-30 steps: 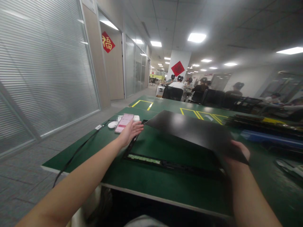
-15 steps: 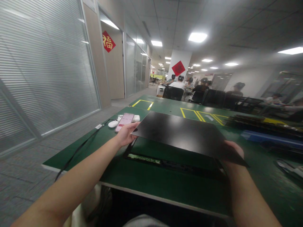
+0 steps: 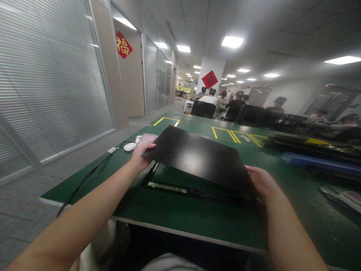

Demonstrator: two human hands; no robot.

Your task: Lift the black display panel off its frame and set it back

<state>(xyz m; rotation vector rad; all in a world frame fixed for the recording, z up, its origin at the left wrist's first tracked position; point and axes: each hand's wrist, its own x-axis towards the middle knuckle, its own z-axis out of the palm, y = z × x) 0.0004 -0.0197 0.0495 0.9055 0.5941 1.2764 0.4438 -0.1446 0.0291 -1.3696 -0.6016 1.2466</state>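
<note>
A large flat black panel (image 3: 197,156) is held tilted above the green table (image 3: 175,214). My left hand (image 3: 139,160) grips its near-left corner. My right hand (image 3: 261,180) grips its near-right corner. Below the panel a thin black frame (image 3: 194,192) with a green circuit strip (image 3: 165,187) along its front lies on the table. A phone (image 3: 143,139) with a pink screen lies just beyond my left hand.
A white mouse (image 3: 130,146) and a black cable (image 3: 90,177) lie at the table's left edge. Black and blue long parts (image 3: 318,162) are stacked at the right. Several people sit at desks further back. A glass wall with blinds runs along the left.
My left hand went from open beside the panel to gripping its left corner. Both hands drew the panel leftwards and nearer, over the frame.
</note>
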